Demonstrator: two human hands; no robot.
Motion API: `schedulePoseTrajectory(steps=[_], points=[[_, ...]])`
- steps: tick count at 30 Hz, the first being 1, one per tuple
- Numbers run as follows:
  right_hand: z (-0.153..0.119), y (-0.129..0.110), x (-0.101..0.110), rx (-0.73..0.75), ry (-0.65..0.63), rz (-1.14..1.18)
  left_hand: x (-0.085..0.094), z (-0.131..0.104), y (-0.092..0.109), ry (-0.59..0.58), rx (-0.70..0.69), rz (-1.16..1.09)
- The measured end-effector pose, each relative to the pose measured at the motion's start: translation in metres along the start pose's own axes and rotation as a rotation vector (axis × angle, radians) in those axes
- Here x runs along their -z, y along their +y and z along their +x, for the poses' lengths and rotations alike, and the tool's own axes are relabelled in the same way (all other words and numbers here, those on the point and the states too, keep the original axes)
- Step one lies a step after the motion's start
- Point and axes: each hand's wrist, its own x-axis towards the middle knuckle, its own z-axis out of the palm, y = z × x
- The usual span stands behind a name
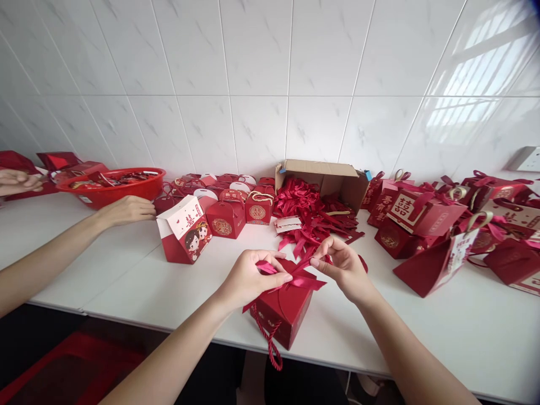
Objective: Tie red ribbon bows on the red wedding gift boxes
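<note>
A red gift box [287, 315] stands at the front edge of the white table, a twisted red cord handle [270, 337] hanging down its near side. Over its top lies a shiny red ribbon [310, 281] in loops. My left hand [257, 275] pinches the ribbon between thumb and fingers at the left of the box top. On the right, my right hand [340, 264] grips another part of the ribbon between thumb and index finger, slightly above the box.
Behind the box, a cardboard carton [324, 169] spills red ribbons [297, 197]. Finished-looking red boxes [422, 211] crowd the right. At left are more boxes [225, 219], a red basin [113, 194], a white-topped box [185, 230] and another person's hands [129, 211].
</note>
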Motion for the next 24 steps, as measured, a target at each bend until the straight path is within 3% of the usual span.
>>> schedulePoseTrajectory(steps=[19, 24], points=[[0.0022, 0.0035, 0.0013, 0.016, 0.093, -0.058, -0.0021, 0.0014, 0.0039, -0.008, 0.031, -0.018], [0.0018, 0.0003, 0.0043, 0.023, -0.026, -0.173, -0.0077, -0.0011, -0.0018, 0.027, -0.016, -0.201]])
